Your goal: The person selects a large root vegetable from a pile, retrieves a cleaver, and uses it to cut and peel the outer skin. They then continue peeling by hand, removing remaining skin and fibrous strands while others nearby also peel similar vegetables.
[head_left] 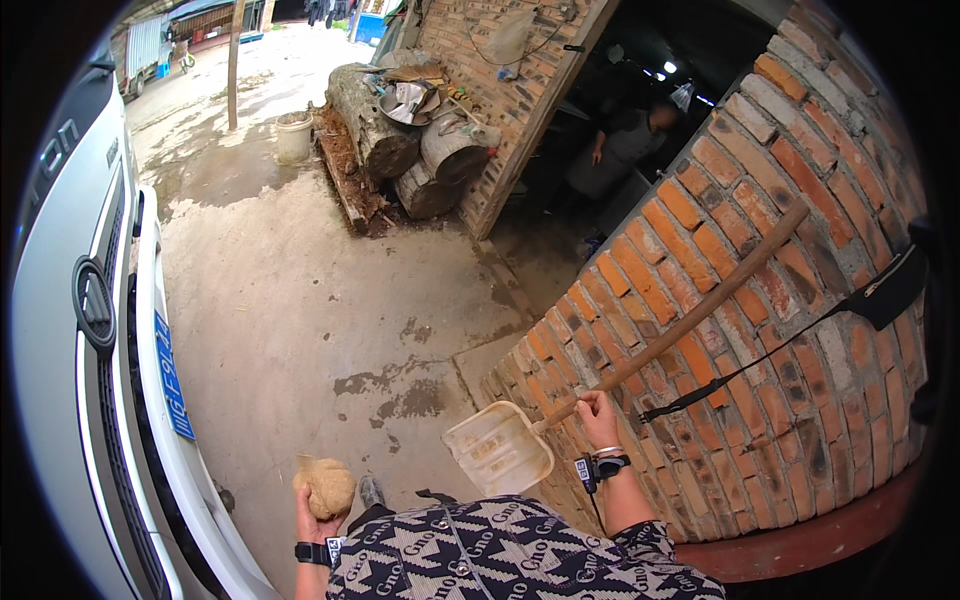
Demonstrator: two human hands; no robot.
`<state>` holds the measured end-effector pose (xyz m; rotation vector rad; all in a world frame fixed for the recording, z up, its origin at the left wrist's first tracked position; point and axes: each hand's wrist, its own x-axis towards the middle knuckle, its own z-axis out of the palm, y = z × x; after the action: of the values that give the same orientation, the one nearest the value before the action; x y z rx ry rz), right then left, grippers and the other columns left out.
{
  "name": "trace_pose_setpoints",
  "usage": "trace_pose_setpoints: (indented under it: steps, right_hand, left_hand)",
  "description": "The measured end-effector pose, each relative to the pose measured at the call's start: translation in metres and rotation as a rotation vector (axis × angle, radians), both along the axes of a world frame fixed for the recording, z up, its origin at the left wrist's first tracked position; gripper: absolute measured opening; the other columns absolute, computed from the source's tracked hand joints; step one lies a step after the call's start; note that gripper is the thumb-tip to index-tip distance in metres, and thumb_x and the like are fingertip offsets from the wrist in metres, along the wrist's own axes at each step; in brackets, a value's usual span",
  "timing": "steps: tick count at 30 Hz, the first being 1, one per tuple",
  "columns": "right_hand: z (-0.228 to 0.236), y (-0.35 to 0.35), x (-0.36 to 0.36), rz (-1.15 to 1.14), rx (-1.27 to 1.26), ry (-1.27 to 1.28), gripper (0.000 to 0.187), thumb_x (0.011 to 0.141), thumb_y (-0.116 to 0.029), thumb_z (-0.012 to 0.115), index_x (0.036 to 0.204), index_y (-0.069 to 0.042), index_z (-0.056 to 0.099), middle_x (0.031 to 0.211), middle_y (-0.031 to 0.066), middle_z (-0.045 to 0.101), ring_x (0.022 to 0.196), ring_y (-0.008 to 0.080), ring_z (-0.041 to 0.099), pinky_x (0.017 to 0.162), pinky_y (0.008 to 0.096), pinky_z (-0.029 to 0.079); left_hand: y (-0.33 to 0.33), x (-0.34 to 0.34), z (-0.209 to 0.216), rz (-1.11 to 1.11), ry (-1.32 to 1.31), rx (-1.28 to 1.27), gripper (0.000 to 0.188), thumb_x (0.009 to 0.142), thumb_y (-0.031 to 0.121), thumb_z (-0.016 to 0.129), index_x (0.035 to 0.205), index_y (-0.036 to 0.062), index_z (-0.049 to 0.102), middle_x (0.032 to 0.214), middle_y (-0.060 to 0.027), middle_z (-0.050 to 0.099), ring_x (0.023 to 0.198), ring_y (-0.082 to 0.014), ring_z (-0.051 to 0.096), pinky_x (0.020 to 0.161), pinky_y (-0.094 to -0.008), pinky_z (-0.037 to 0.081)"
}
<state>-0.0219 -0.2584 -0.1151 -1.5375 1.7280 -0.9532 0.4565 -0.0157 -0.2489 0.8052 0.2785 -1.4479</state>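
My left hand (320,510) is closed around a round, tan, rough-looking bundle (328,487). I cannot make out exactly what it is. Low on the wooden handle of a shovel (497,450), close to the blade, my right hand (598,418) has its fingers wrapped round the shaft. The shovel's wide pale scoop hangs downward, and its long handle slants up to the right in front of a brick wall (700,390). Both my wrists carry dark bands.
A white vehicle (60,400) stands close on the left. Ahead, logs (380,145) with odds and ends on top lie against the wall. Beyond them are a pale bucket (294,140) and a post (236,70). A person (625,150) stands inside the dark doorway. A black strap bag (890,290) hangs right.
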Motion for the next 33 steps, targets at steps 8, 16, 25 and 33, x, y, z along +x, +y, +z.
trace_pose_setpoints:
  steps: [8, 16, 25, 33]
  right_hand:
    - [-0.026, -0.071, 0.067, 0.009, 0.031, 0.083, 0.019, 0.089, -0.016, 0.063, 0.102, -0.003, 0.058, 0.080, 0.0029, 0.060, 0.074, 0.0122, 0.058, 0.070, 0.0278, 0.048]
    - [0.037, -0.240, 0.075, -0.082, -0.231, -0.075, 0.016, 0.091, -0.012, 0.059, 0.104, -0.002, 0.058, 0.092, 0.0044, 0.064, 0.082, 0.0093, 0.058, 0.072, 0.0255, 0.048]
    - [0.225, -0.434, 0.094, -0.043, -1.055, -0.337, 0.018, 0.098, -0.011, 0.048, 0.114, -0.004, 0.054, 0.105, 0.0031, 0.058, 0.095, 0.0109, 0.055, 0.087, 0.0247, 0.044]
    - [0.284, -0.563, 0.076, -0.076, -0.936, 0.823, 0.047, 0.084, -0.013, 0.060, 0.130, -0.011, 0.050, 0.126, 0.0129, 0.052, 0.116, 0.0332, 0.051, 0.099, 0.0422, 0.042]
  left_hand:
    - [-0.110, 0.049, 0.025, -0.138, -0.131, 0.074, 0.064, 0.086, 0.048, 0.056, 0.139, 0.0161, 0.039, 0.136, -0.0112, 0.050, 0.120, -0.0325, 0.052, 0.093, -0.0517, 0.047]
    - [-0.171, 0.051, 0.012, 0.002, -0.012, 0.069, 0.061, 0.087, 0.048, 0.057, 0.137, 0.0157, 0.043, 0.132, -0.0102, 0.053, 0.117, -0.0322, 0.054, 0.093, -0.0522, 0.048]
    - [-0.244, 0.029, 0.055, 0.065, -0.085, 0.085, 0.059, 0.088, 0.041, 0.056, 0.137, 0.0124, 0.040, 0.134, -0.0129, 0.051, 0.118, -0.0342, 0.053, 0.097, -0.0540, 0.045]
    - [-0.305, 0.057, 0.040, -0.018, -0.151, 0.037, 0.062, 0.088, 0.043, 0.057, 0.139, 0.0126, 0.038, 0.136, -0.0131, 0.049, 0.121, -0.0344, 0.051, 0.096, -0.0552, 0.045]
